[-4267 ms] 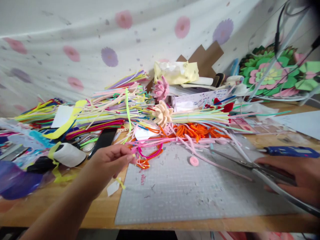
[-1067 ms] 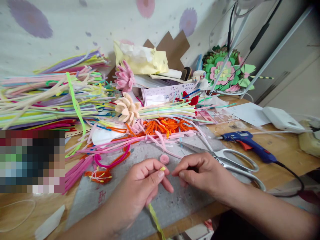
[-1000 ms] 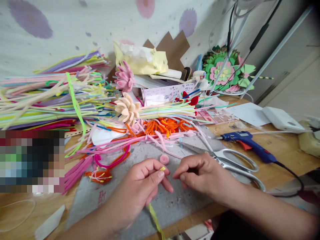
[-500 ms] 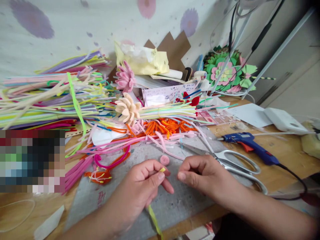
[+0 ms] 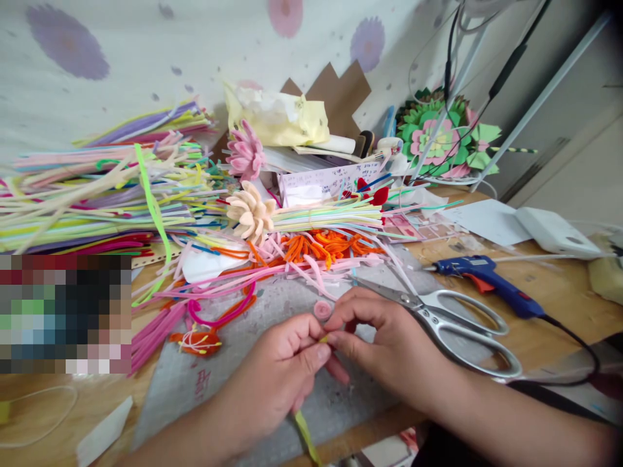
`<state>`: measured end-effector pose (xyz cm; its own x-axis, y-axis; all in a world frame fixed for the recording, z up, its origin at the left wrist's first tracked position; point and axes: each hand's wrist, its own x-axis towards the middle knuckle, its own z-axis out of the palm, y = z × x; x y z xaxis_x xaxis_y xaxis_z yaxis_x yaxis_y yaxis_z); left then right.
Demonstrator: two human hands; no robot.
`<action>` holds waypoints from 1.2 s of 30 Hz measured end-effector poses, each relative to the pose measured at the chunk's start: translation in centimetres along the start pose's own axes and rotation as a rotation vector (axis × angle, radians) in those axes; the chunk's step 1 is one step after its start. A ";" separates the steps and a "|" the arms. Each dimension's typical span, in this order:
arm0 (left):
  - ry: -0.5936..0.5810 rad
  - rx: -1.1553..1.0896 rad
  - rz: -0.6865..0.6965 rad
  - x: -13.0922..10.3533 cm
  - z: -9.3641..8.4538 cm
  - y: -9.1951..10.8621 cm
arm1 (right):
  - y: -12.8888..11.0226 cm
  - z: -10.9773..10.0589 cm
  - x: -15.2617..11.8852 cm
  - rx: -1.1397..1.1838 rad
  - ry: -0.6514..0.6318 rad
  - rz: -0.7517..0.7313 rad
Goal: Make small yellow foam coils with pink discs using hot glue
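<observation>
My left hand [image 5: 292,366] is closed on a thin yellow-green strip [image 5: 305,436], whose tail hangs below the palm over the mat's front edge. Its tip shows between thumb and index finger. Thumb and index finger of my right hand [image 5: 372,334] pinch at that same tip, touching the left fingertips. Just beyond the fingers a small pink coil [image 5: 322,310] lies on the grey mat [image 5: 228,312]. Large silver scissors [image 5: 438,324] lie beside my right hand, blades partly open.
A blue glue gun [image 5: 491,279] lies at the right, its black cord trailing. Colourful pipe cleaners [image 5: 97,194] are heaped at the left. A cream flower [image 5: 250,213], a pink flower [image 5: 244,150] and orange pieces [image 5: 321,248] stand or lie behind the mat.
My right hand has moved left to meet the left fingertips and now pinches at the strip's tip. More of the scissors shows. The view has shifted slightly.
</observation>
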<state>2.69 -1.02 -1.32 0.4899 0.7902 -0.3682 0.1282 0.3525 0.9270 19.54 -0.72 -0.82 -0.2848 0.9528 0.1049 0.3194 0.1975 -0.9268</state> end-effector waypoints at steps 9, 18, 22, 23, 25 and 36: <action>0.092 0.037 -0.025 0.1 -0.3 0.0 | 0.4 -1.6 0.7 0.070 0.013 0.106; -0.014 0.083 -0.095 0.2 -0.8 -0.1 | 0.5 -5.2 0.5 0.198 0.072 0.219; -0.083 0.116 -0.144 0.2 -1.2 0.2 | 0.9 -6.8 0.0 0.221 0.135 0.213; -0.088 0.121 -0.146 0.2 -1.4 0.3 | 1.1 -7.1 -0.1 0.224 0.151 0.211; -0.107 0.132 -0.150 0.1 -1.6 0.4 | 1.4 -8.0 -0.5 0.224 0.184 0.208; 0.008 0.170 -0.051 0.5 -2.6 0.7 | 0.3 -11.7 -2.3 0.257 0.391 0.231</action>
<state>0.77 0.95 -1.02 0.4728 0.7775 -0.4146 0.2965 0.3026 0.9058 30.84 -0.13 2.87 0.1410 0.9895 -0.0317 0.0877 -0.0444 -0.9952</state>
